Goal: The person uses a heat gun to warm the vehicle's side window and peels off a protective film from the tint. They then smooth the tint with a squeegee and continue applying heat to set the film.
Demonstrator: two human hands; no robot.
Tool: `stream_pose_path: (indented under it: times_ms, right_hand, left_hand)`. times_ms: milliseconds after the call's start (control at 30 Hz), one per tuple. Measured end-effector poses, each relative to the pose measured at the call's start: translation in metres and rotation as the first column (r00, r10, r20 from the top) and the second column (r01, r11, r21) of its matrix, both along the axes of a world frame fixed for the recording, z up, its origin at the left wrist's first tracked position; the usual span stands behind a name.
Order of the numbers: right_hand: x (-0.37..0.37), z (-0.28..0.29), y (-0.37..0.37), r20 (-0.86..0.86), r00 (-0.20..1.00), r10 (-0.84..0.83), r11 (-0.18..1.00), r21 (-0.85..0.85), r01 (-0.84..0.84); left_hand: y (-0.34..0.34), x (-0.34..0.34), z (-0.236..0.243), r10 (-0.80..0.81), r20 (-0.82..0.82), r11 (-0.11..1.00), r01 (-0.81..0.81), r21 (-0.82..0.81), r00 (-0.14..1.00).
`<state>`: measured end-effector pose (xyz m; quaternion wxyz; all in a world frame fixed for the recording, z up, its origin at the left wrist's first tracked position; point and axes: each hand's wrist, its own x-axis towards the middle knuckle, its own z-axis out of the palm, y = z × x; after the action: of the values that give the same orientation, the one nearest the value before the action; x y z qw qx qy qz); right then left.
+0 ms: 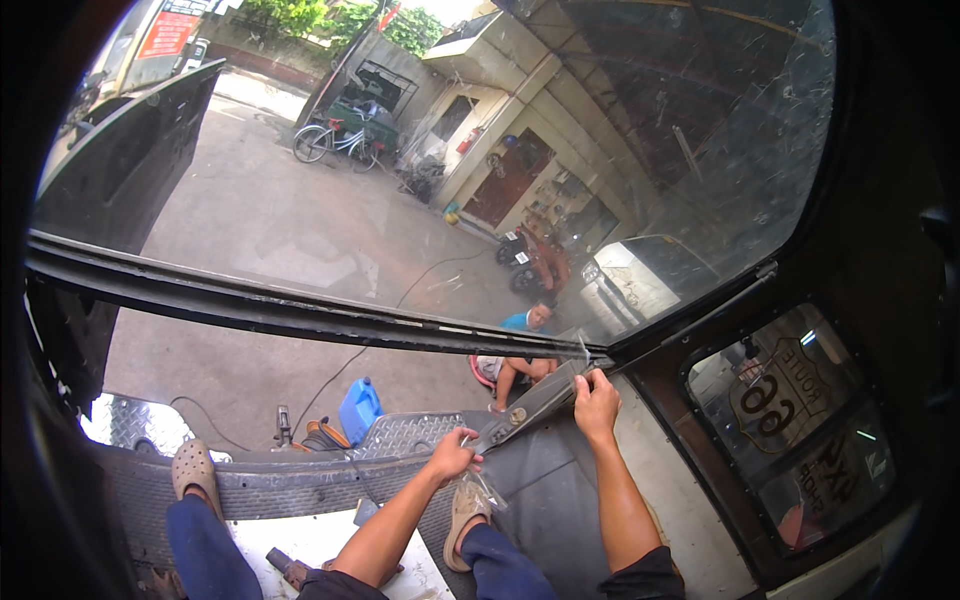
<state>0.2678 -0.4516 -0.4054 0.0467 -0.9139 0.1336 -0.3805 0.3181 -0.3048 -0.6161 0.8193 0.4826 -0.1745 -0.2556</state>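
My left hand (455, 455) is closed on crinkled clear plastic (483, 493), which hangs below its fingers beside the lower end of a grey metal bar (530, 402). My right hand (597, 407) is closed on the upper end of that bar, just under the lower corner of the large scratched window frame (450, 335). The bar slants up from left to right between my hands. My two feet, in beige clogs (195, 475), are on the dark ribbed step below.
A person (525, 322) crouches outside, beyond the bar. A blue jug (360, 405), tools, cables and diamond plate (410, 435) lie below the window. A white panel (260, 545) holding a tool is between my legs. A small side window (790, 420) is at right; a bicycle (330, 140) stands outside.
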Motion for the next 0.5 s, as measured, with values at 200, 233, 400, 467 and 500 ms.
stream_pose_path:
  times_ms: [200,233,400,467,500]
  right_hand:
    - [-0.008,-0.004,-0.008,-0.001,1.000,-0.017,0.999,0.032,0.017]
    - [-0.010,-0.005,-0.011,-0.005,1.000,-0.017,0.999,0.028,0.017]
    - [-0.022,-0.011,-0.025,-0.015,0.998,-0.060,0.997,0.048,0.060]
    - [-0.027,-0.012,-0.030,-0.003,0.999,-0.044,0.999,0.028,0.044]
    - [-0.029,-0.012,-0.032,-0.002,0.999,-0.043,0.999,0.020,0.044]
  left_hand:
    - [-0.002,0.000,-0.001,-0.009,0.011,1.000,0.009,0.009,1.000]
    - [-0.002,0.000,-0.001,-0.004,0.016,1.000,0.003,0.010,1.000]
    - [-0.003,-0.001,-0.001,0.017,0.006,1.000,-0.017,0.010,1.000]
    - [-0.004,-0.002,-0.001,-0.008,0.022,1.000,0.008,0.018,1.000]
    - [-0.004,-0.002,-0.002,-0.020,0.013,1.000,0.020,0.017,1.000]
